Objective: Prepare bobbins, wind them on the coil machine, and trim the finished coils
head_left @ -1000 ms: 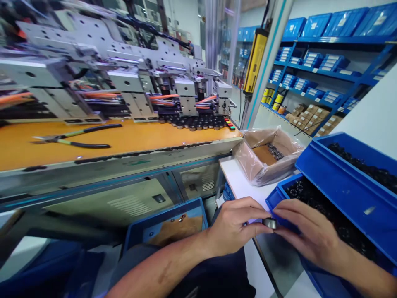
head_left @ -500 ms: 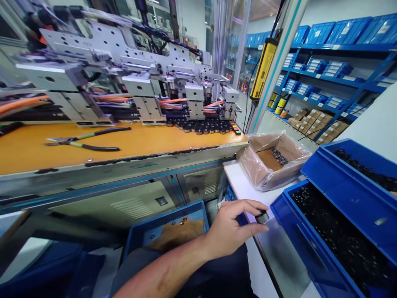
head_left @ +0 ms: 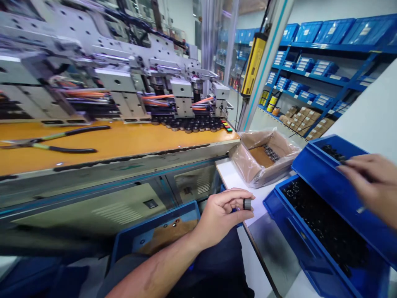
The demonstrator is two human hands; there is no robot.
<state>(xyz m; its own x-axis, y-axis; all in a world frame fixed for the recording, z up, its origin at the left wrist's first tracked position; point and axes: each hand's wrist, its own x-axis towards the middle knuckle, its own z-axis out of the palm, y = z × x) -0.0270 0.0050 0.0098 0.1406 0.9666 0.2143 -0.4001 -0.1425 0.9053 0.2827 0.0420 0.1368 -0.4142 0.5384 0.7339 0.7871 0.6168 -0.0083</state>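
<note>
My left hand [head_left: 221, 215] pinches a small dark metal ring [head_left: 247, 203] between thumb and fingertips, just left of the white side table [head_left: 231, 178]. My right hand [head_left: 370, 184] reaches over the upper blue bin [head_left: 322, 174], which is full of small black parts. Its fingers are drawn together and blurred; what they hold, if anything, I cannot make out. The lower blue bin [head_left: 276, 198], holding more black ring parts, sits between the two hands.
An open cardboard box [head_left: 263, 159] lined with plastic stands behind the bins. Pliers [head_left: 52, 142] lie on the orange bench [head_left: 124, 142] before a machine with a row of black parts [head_left: 189, 124]. A blue tray [head_left: 155, 231] sits low by my lap. Blue shelving [head_left: 313, 78] fills the right.
A second ago both hands held the ring together. My right hand left, then came back over the upper bin. My left hand kept the ring and drew slightly left and up.
</note>
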